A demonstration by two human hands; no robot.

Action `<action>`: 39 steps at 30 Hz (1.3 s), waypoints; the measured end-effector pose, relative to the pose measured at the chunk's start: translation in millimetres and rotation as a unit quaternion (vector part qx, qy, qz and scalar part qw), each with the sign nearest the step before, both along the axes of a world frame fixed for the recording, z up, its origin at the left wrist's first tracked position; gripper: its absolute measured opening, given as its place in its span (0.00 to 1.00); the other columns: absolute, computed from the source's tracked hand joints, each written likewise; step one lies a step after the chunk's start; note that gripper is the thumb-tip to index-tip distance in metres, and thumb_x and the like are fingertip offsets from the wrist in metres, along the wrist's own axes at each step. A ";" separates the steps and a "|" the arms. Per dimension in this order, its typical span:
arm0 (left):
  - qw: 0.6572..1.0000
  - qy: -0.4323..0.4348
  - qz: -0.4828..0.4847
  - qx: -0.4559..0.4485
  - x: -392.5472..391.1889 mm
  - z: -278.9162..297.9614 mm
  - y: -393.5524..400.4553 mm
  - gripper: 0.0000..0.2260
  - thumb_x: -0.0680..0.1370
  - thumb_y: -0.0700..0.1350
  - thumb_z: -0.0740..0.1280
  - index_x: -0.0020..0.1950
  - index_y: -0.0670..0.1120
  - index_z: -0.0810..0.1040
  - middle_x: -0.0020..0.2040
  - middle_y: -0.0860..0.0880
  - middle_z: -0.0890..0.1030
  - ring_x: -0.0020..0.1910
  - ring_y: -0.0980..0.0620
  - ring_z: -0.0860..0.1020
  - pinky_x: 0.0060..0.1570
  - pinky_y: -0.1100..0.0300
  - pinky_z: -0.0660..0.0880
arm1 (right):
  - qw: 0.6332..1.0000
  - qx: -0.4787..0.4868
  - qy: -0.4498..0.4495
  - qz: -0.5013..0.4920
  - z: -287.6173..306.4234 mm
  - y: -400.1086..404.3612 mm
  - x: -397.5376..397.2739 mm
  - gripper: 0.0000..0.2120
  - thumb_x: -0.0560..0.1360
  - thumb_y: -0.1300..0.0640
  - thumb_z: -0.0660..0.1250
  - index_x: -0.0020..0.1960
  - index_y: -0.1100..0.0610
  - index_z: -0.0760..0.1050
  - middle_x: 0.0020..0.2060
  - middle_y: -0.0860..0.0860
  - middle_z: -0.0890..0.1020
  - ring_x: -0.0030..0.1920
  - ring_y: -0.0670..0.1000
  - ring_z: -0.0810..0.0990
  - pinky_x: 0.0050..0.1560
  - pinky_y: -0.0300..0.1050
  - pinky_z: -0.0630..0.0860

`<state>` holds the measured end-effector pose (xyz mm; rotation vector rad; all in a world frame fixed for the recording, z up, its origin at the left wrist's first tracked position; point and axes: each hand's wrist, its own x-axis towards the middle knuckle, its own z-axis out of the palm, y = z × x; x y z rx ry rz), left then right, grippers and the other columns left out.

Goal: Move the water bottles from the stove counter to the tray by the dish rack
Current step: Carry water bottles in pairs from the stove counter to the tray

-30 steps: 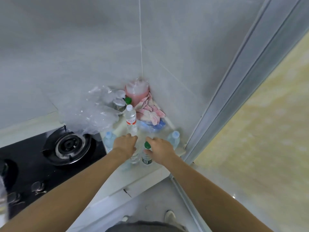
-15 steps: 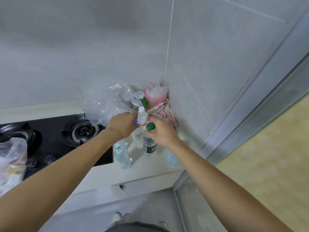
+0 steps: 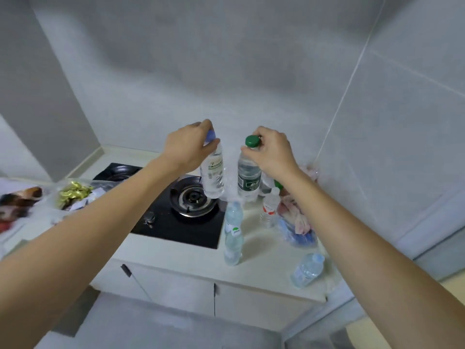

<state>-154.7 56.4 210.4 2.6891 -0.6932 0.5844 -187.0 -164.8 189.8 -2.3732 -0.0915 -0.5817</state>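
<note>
Because both bottles hang from neck grips alone, slip risk high: smooth plastic, weight below fingers, swing during carry could knock bottles left on bench point(image 3: 264, 270). Left hand point(image 3: 187, 147) clamped round neck of blue-capped bottle point(image 3: 213, 176), clear, pale label, lifted above stove point(image 3: 176, 212). Right hand point(image 3: 270, 153) clamped under cap of green-capped bottle point(image 3: 248, 176), dark label, lifted too. Tray, dish rack not in view.

Clear plastic bottles point(image 3: 213, 172); glossy black stove top point(image 3: 176, 227); matt pale counter point(image 3: 264, 260).
</note>
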 end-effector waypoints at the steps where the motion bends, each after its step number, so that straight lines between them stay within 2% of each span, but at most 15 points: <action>1: 1.000 -0.007 0.013 0.005 -3.2 3.0 18.9 0.12 0.83 0.54 0.62 0.54 0.44 0.71 0.49 0.46 0.79 0.44 0.40 0.76 0.38 0.53 0.67 | 1.000 0.004 -0.007 0.010 5.4 18.0 1.7 0.10 0.72 0.50 0.76 0.45 0.54 0.79 0.35 0.47 0.81 0.36 0.50 0.78 0.39 0.48 0.75; 5: 0.998 -0.013 0.056 0.016 -23.5 9.5 102.3 0.12 0.83 0.54 0.61 0.54 0.45 0.71 0.51 0.46 0.80 0.44 0.41 0.77 0.38 0.53 0.66 | 0.998 0.008 -0.014 0.056 17.8 106.7 3.7 0.09 0.71 0.50 0.75 0.43 0.54 0.79 0.34 0.48 0.82 0.36 0.52 0.79 0.40 0.50 0.78; 9: 0.993 -0.009 0.112 0.037 -54.6 8.4 202.9 0.13 0.84 0.56 0.60 0.56 0.46 0.71 0.52 0.48 0.81 0.45 0.42 0.78 0.37 0.54 0.65 | 0.994 0.014 -0.004 0.112 16.1 209.8 -2.6 0.10 0.71 0.51 0.76 0.40 0.54 0.77 0.30 0.45 0.77 0.31 0.46 0.72 0.35 0.46 0.71; 13: 0.987 0.004 0.157 0.030 -91.2 3.8 318.0 0.14 0.84 0.57 0.59 0.56 0.47 0.71 0.49 0.48 0.80 0.40 0.47 0.73 0.37 0.53 0.67 | 0.986 0.020 0.014 0.168 9.9 325.9 -15.6 0.10 0.71 0.51 0.77 0.39 0.54 0.77 0.30 0.45 0.77 0.31 0.44 0.71 0.33 0.43 0.68; 16: 0.982 0.007 0.189 0.025 -121.1 -2.3 406.8 0.14 0.83 0.58 0.59 0.55 0.48 0.71 0.50 0.49 0.81 0.41 0.45 0.76 0.37 0.51 0.72 | 0.975 0.030 0.028 0.218 4.8 420.6 -25.6 0.12 0.71 0.51 0.77 0.37 0.51 0.75 0.29 0.44 0.78 0.30 0.42 0.72 0.32 0.40 0.68; 19: 0.967 0.021 0.253 0.024 -159.2 -7.1 493.3 0.15 0.83 0.60 0.59 0.56 0.49 0.71 0.51 0.50 0.81 0.43 0.45 0.78 0.40 0.50 0.77 | 0.959 0.039 0.036 0.278 -1.4 519.1 -38.3 0.11 0.69 0.48 0.77 0.39 0.52 0.78 0.30 0.45 0.79 0.32 0.46 0.76 0.35 0.46 0.73; 22: 0.946 0.030 0.322 0.024 -202.9 -11.0 576.6 0.15 0.83 0.60 0.59 0.56 0.49 0.71 0.48 0.51 0.79 0.41 0.47 0.75 0.39 0.50 0.75 | 0.936 0.037 0.056 0.346 -10.2 618.9 -55.4 0.11 0.70 0.49 0.78 0.40 0.51 0.77 0.30 0.44 0.77 0.32 0.45 0.74 0.35 0.44 0.70; 25: 0.922 0.033 0.387 0.002 -249.6 -18.3 649.3 0.13 0.83 0.58 0.60 0.55 0.49 0.71 0.47 0.54 0.76 0.42 0.50 0.73 0.36 0.53 0.68 | 0.908 0.032 0.059 0.413 -23.1 712.7 -76.1 0.11 0.70 0.47 0.77 0.42 0.51 0.78 0.32 0.44 0.79 0.34 0.45 0.76 0.37 0.47 0.74; 27: 0.902 0.042 0.429 -0.003 -280.3 -28.6 693.9 0.13 0.83 0.58 0.61 0.56 0.50 0.71 0.47 0.54 0.75 0.42 0.51 0.73 0.36 0.54 0.64 | 0.885 0.033 0.067 0.459 -32.6 771.8 -92.5 0.12 0.71 0.46 0.77 0.42 0.52 0.79 0.31 0.44 0.79 0.33 0.44 0.75 0.36 0.46 0.73; 32: 0.849 0.077 0.522 -0.003 -344.2 -53.1 799.8 0.13 0.82 0.61 0.61 0.55 0.52 0.71 0.46 0.57 0.75 0.43 0.50 0.75 0.37 0.53 0.70 | 0.834 0.022 0.084 0.544 -51.7 911.9 -130.8 0.13 0.69 0.44 0.76 0.42 0.52 0.78 0.31 0.45 0.78 0.35 0.48 0.75 0.37 0.48 0.73; 39: 0.754 0.103 0.647 -0.050 -419.0 -64.0 932.9 0.13 0.82 0.62 0.60 0.52 0.53 0.70 0.40 0.56 0.76 0.41 0.49 0.76 0.36 0.53 0.67 | 0.744 -0.049 0.076 0.662 -58.7 1094.5 -177.9 0.12 0.70 0.45 0.76 0.40 0.50 0.76 0.29 0.44 0.73 0.35 0.48 0.74 0.35 0.45 0.69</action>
